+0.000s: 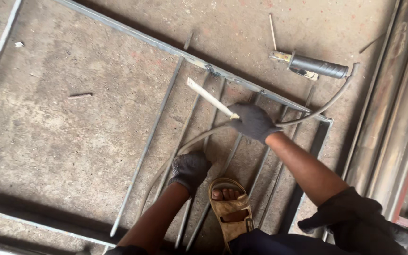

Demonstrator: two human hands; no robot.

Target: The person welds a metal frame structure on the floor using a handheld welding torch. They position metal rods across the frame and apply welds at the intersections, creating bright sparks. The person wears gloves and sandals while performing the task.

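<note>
My right hand [253, 122], in a dark grey glove, is shut on a pale stick-like handle [209, 98] that points up and left over a metal frame [242, 78]. My left hand [190, 170], also gloved, presses down on thin steel rods [149, 141] lying inside the frame on the concrete floor. A grey cable [327, 101] runs from under my right hand to a welding electrode holder [317, 66] with a black ribbed grip, lying on the floor at the upper right. My sandalled foot [230, 208] stands on the rods between my arms.
Long metal profiles [393, 108] are stacked along the right edge. Another angle bar [38, 226] crosses the lower left. A short threaded piece [80, 95] and a loose welding rod [272, 30] lie on the floor.
</note>
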